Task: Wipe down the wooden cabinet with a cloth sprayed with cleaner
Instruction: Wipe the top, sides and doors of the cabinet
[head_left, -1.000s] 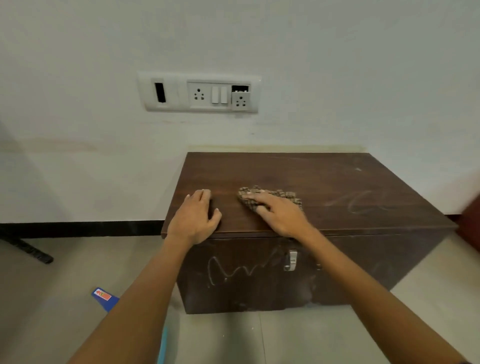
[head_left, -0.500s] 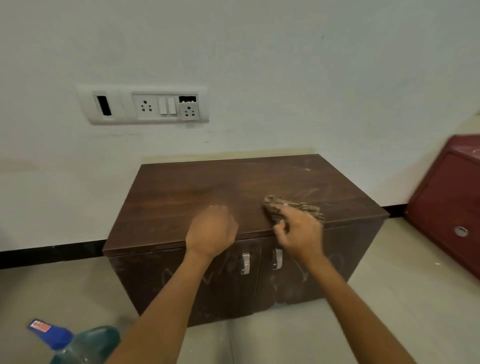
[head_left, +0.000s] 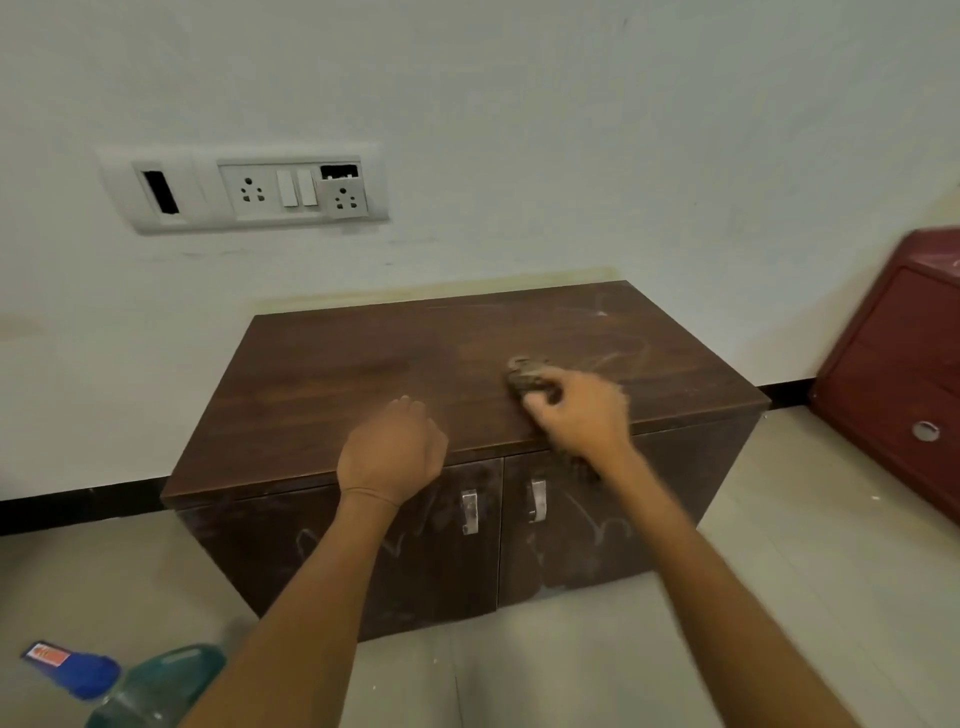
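A low dark wooden cabinet (head_left: 363, 364) with two doors and metal handles stands against the white wall. Pale scribble marks show on the right of its top and on the doors. My right hand (head_left: 582, 415) grips a bunched brownish cloth (head_left: 527, 375) and presses it on the top near the front edge, right of centre. My left hand (head_left: 389, 452) rests on the front edge of the top with its fingers curled under, holding nothing. A spray bottle (head_left: 150, 686) of greenish cleaner with a blue head lies at the lower left on the floor.
A white switch and socket panel (head_left: 244, 189) is set in the wall above the cabinet's left. A dark red plastic drawer unit (head_left: 898, 374) stands on the tiled floor to the right. A black skirting strip runs along the wall's foot.
My right hand has drawn the cloth into a tighter bunch and slid it rightward along the top toward the scribbles. My left hand went from flat to curled. The view shifted, bringing the red unit in.
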